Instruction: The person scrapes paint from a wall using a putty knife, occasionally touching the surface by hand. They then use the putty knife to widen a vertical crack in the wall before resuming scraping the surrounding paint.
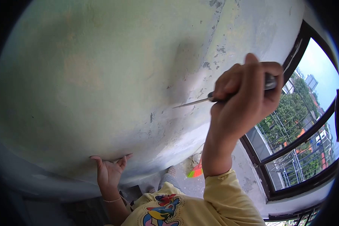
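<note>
Raised at the right of centre, my right hand is wrapped round the dark handle of a scraper. Its thin metal blade, seen edge-on, points left toward the wall; whether the tip touches the surface cannot be told. The wall is pale green, with chipped grey patches and a crack near the blade. Lower left, my left hand rests against the wall with its fingers spread and nothing in it.
A dark-framed window stands at the right, with railings, trees and buildings outside. On the floor below lies a broom with bright orange and green bristles. Dark objects are on the floor at the lower left.
</note>
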The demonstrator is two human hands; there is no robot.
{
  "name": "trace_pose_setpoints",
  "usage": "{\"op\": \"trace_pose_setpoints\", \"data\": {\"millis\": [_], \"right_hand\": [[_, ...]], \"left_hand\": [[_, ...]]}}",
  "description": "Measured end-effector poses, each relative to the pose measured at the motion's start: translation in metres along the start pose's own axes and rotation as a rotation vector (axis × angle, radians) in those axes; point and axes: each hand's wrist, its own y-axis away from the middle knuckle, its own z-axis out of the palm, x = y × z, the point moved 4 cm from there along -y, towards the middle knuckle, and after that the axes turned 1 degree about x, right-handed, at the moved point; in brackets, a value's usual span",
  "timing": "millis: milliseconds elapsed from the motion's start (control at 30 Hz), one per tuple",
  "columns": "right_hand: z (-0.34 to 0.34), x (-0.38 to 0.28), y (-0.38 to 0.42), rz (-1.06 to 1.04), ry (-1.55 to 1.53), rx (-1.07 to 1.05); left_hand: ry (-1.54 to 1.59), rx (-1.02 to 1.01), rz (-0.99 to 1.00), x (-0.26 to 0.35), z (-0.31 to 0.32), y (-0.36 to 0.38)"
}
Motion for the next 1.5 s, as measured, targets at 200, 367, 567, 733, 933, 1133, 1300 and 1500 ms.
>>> {"op": "trace_pose_setpoints", "data": {"millis": [200, 367, 567, 733, 933, 1133, 1300, 1500], "right_hand": [[0.006, -0.023, -0.088, -0.215, 0.042, 0.045], [0.022, 0.015, -0.079, 0.064, 0.016, -0.032], [0.027, 0.008, -0.080, -0.019, -0.005, 0.011], [0.006, 0.029, -0.074, -0.021, 0.029, -0.071], [0.008, 0.017, -0.076, 0.200, -0.121, -0.214], [-0.005, 0.033, -0.043, 0.180, 0.035, -0.050], [-0.038, 0.060, 0.027, 0.372, 0.178, -0.033], [-0.044, 0.031, 0.002, 0.333, 0.148, -0.053]], "left_hand": [[0.020, 0.024, -0.003, -0.001, -0.001, 0.000], [0.005, -0.011, -0.016, 0.000, -0.001, 0.001], [-0.019, -0.008, -0.006, 0.000, -0.001, 0.001], [-0.002, 0.000, -0.014, 0.000, -0.001, 0.001], [-0.011, -0.012, -0.018, 0.002, -0.006, 0.000], [0.040, 0.004, -0.035, 0.004, -0.006, -0.001], [-0.077, -0.059, -0.004, 0.008, -0.007, 0.000], [-0.208, 0.037, 0.047, 0.003, -0.004, 0.016]]}}
